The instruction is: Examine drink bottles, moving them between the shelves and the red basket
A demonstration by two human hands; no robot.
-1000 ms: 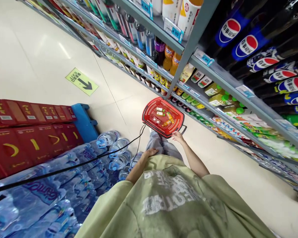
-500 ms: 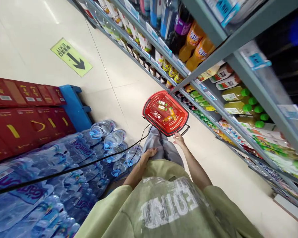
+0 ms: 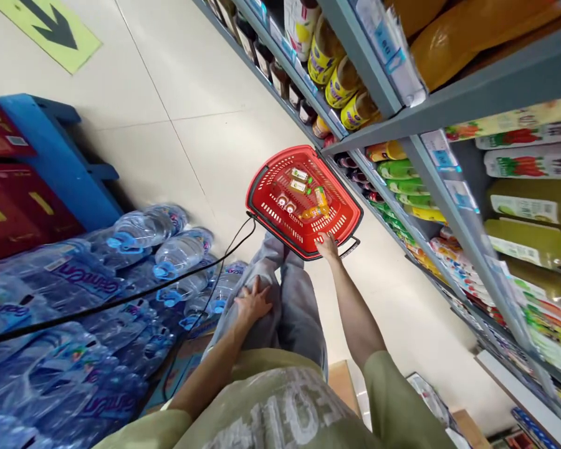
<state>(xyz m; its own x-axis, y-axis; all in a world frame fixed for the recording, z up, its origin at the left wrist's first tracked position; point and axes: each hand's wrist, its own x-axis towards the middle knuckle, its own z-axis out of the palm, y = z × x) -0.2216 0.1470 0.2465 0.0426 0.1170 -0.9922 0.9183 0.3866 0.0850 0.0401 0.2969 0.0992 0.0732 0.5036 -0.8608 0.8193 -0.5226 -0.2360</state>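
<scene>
A red shopping basket [image 3: 273, 209] stands on the floor in front of my feet. In it lie two orange drink bottles [image 3: 318, 209], two small bottles with white labels [image 3: 299, 181] and two round-topped containers [image 3: 287, 204]. My right hand [image 3: 327, 245] is at the basket's near rim, fingers stretched out over its edge, holding nothing that I can see. Beside it, the black handle [image 3: 350, 247] hangs at the basket's right side. My left hand [image 3: 253, 302] lies with spread fingers on my grey trouser leg, just above the knee.
Shelves of drink bottles [image 3: 341, 87] run along the right, close to the basket. On the left are large water bottles [image 3: 144, 227], red boxes [image 3: 21, 206] and a blue pallet [image 3: 51, 149]. A black cable [image 3: 135, 298] crosses from the left toward the basket.
My view has come lower and closer to the basket. My right hand has moved from beside the handle to over the basket's rim. My left hand's fingers have spread on my leg.
</scene>
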